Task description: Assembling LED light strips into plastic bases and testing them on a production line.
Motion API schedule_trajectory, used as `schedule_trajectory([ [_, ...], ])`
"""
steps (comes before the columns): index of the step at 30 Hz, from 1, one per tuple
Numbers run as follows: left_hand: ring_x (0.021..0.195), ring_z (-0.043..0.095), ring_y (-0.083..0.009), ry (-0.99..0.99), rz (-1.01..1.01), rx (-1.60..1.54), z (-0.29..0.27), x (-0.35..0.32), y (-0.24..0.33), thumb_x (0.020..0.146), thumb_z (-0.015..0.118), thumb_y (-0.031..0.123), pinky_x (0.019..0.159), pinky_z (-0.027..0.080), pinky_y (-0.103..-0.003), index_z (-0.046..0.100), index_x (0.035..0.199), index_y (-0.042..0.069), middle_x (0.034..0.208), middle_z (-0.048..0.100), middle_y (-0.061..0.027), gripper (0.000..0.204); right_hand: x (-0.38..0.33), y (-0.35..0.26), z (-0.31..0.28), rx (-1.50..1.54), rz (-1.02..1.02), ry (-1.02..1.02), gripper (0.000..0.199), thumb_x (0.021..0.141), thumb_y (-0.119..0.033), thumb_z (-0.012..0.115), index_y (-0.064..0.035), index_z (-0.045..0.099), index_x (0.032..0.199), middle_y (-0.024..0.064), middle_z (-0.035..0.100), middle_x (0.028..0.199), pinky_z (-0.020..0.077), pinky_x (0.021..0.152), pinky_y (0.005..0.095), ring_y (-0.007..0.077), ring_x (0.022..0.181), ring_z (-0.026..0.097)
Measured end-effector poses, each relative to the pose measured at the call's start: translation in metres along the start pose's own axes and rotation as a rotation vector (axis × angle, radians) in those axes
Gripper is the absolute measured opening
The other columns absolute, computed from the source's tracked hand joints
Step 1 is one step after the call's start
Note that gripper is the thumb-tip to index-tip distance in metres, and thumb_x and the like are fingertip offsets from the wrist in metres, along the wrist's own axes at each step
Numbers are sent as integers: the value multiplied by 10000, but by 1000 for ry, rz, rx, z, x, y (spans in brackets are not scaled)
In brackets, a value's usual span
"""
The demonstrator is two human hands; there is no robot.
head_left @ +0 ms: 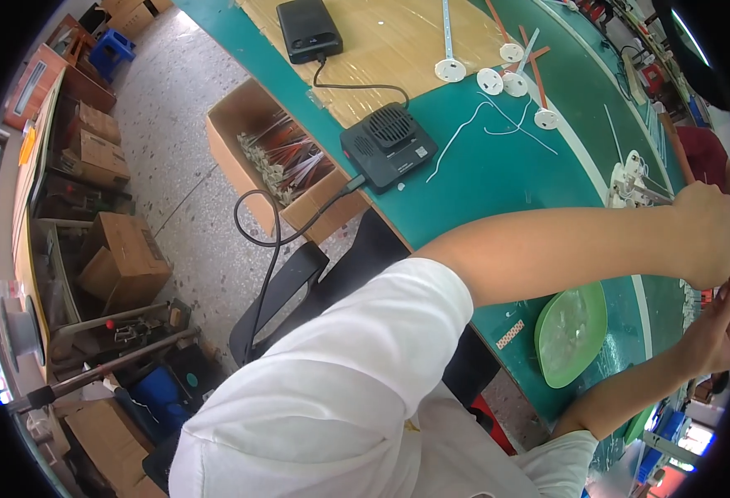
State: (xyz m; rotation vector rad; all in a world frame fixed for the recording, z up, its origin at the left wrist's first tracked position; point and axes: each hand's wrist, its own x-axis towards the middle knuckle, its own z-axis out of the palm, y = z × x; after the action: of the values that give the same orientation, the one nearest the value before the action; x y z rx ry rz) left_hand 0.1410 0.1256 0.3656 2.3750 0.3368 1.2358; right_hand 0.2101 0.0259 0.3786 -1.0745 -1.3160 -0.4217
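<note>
Both hands work at the far right rim of the view, over the green surface (498, 166). Left hand (705, 236) is curled narrow, fingers pinched at a cluster of small white parts (630, 184) with thin rods; whether it actually grips one I cannot tell. Right hand (717, 328) sits just below it, fingers half-closed near the rim; what it holds is hidden. A green plastic dish (571, 334) lies on the surface between the two forearms. Farther off: white round discs on strips (491, 80), loose white wires (464, 137), a black box with a speaker grille (387, 147). A cardboard box of wired parts (278, 158) stands on the floor.
</note>
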Motion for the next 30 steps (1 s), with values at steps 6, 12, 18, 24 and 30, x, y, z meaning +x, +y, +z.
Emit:
schedule_trajectory([
  [6,881,699,-345,-68,-2,-181,-16,-8,8,845,587,290,770,553,-443,736,967,33,911,701,-215,321,22,50,-68,-161,270,-20,388,971,-160,584,14,415,1274,110,549,1048,449,792,293,175,945,542],
  [12,885,696,-367,-92,-3,-268,-21,-13,20,924,515,326,782,550,-458,747,970,50,920,705,-227,364,34,82,-102,-12,469,-131,420,1007,-209,555,49,486,1331,154,600,1216,495,928,332,214,1125,587],
  [18,891,676,-308,-285,30,-572,-21,-6,29,981,462,343,788,529,-432,711,1043,36,966,706,-164,400,48,96,-141,224,238,-410,304,1035,-173,507,70,519,1217,177,589,1167,500,903,313,201,1081,593],
  [24,867,674,-314,-330,-121,-1096,3,12,22,948,492,260,774,535,-406,693,1072,39,999,707,-139,323,29,81,-104,-92,-64,-117,245,1032,-126,506,62,567,1176,178,617,1125,495,901,301,195,1031,605],
  [30,1000,667,-316,-120,383,-126,53,54,18,880,480,232,826,527,-458,678,1100,102,1045,706,-118,323,28,53,-119,-477,-357,-412,251,1017,-88,529,63,599,1205,125,655,1118,512,896,319,193,1028,621],
])
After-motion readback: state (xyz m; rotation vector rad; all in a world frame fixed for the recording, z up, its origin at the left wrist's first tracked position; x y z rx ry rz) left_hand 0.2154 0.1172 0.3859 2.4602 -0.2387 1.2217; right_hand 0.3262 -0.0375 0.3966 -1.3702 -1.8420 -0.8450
